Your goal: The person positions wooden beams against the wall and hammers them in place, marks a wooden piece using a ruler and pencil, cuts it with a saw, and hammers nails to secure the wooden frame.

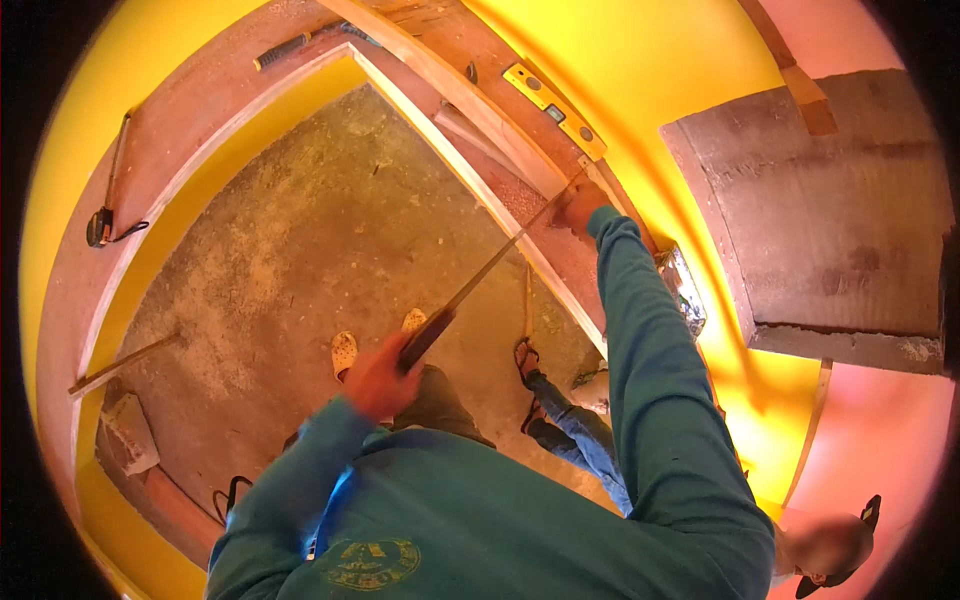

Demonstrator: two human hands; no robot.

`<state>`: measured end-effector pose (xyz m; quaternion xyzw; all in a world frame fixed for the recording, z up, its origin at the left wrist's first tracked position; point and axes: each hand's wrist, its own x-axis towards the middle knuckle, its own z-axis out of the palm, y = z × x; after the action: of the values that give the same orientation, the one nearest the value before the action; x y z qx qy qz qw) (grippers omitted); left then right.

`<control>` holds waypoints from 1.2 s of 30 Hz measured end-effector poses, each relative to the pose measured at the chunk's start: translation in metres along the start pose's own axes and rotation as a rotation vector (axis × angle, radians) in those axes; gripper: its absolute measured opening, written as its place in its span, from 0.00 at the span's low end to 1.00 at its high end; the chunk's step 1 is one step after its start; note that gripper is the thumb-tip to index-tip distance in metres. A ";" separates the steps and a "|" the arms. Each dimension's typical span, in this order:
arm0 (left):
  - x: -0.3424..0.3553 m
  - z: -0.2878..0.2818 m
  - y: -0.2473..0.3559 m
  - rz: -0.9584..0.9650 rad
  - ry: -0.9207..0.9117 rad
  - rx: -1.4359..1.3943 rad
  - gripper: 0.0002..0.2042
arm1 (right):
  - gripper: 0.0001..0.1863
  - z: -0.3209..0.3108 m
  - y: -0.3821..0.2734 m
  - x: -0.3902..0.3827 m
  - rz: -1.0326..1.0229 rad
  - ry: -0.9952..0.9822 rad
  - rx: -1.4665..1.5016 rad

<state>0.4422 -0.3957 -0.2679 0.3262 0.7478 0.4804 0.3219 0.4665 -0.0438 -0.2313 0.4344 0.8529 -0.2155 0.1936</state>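
My left hand (384, 382) is closed around the dark grip of a long, thin, flat tool (478, 278), possibly a blade or bar. The tool runs diagonally up to my right hand (578, 208), whose bent fingers hold its far end at the shelf-like ledge, beside the end of a long wooden board (470, 110). A yellow spirit level (553, 110) lies just above, against the yellow wall. The ledge (540, 250) has a pale edge strip and a reddish surface.
A tape measure (99, 227), dark-handled tool (283, 50) and wooden stick (125, 362) are around. A co-worker's legs (570, 430) and blurred head (840, 550) appear at lower right. Brown panel (810, 220) on right wall; bright metal object (683, 290); concrete floor (280, 200) below.
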 end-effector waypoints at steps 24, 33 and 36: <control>-0.013 -0.003 -0.006 -0.014 -0.059 -0.109 0.14 | 0.10 0.006 0.042 0.028 -0.229 -0.157 -0.106; 0.029 0.016 0.001 0.028 0.009 0.004 0.12 | 0.17 -0.004 0.005 0.007 -0.011 -0.120 -0.071; -0.016 -0.010 -0.009 0.061 0.006 -0.036 0.13 | 0.16 -0.007 0.008 0.004 0.060 -0.090 -0.017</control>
<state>0.4417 -0.4166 -0.2705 0.3417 0.7296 0.5044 0.3107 0.4694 -0.0333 -0.2290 0.4480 0.8316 -0.2217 0.2420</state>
